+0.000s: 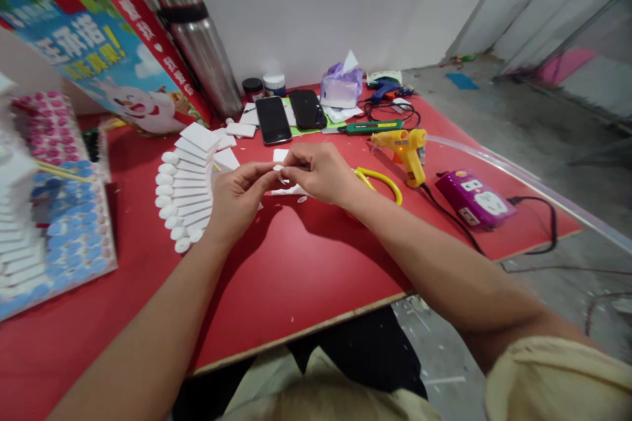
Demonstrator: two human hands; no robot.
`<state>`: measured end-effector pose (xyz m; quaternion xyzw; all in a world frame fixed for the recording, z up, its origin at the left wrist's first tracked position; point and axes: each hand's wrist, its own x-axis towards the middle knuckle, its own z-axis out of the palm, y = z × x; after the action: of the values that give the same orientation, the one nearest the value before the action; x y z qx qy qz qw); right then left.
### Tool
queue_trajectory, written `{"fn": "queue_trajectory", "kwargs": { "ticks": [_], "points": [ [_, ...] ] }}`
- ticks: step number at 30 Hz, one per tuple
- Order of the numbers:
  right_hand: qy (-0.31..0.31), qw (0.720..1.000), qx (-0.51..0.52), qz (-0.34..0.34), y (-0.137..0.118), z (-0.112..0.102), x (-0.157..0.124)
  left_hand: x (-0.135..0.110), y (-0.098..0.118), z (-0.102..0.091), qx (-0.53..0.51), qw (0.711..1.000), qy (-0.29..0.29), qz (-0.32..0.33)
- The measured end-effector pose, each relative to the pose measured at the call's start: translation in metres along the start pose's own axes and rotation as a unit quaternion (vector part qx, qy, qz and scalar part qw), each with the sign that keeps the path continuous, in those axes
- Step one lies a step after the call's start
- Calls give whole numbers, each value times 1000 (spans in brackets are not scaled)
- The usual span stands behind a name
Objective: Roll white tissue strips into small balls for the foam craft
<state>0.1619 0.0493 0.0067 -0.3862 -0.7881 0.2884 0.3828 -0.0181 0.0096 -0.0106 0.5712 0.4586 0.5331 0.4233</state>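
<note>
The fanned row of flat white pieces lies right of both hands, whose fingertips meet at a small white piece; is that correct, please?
Not quite: the head view shows the fanned row of flat white pieces lying left of the left hand and right hand, not right; they do meet at a small white piece.

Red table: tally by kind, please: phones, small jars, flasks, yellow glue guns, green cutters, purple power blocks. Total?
Phones: 2
Small jars: 2
Steel flask: 1
Yellow glue gun: 1
Green cutter: 1
Purple power block: 1
Total: 8
Fanned white pieces overlap, so not counted.
</note>
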Motion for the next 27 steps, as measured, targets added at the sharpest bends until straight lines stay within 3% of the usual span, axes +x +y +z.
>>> {"fn": "queue_trajectory", "kwargs": {
  "ticks": [7, 16, 18, 21, 23, 27],
  "points": [
    [-29, 998, 55, 8, 2, -3, 1, 2, -7, -4, -66, 997, -8, -45],
    [-19, 995, 69, 71, -5, 3, -2, 1, -2, -1, 20, 999, 36, -7],
    [-46, 983, 134, 113, -7, 2, -1, 1, -1, -1, 12, 999, 45, -4],
    [-114, 941, 262, 179, -8, -7, 2, 2, 0, -1, -2, 999, 53, -11],
    [-130, 930, 285, 192, -6, -14, 4, 3, 0, 0, -6, 999, 48, -18],
    [-117, 962, 200, 143, -2, -17, 5, 3, 0, 1, -15, 998, 46, -32]
  ]
}}
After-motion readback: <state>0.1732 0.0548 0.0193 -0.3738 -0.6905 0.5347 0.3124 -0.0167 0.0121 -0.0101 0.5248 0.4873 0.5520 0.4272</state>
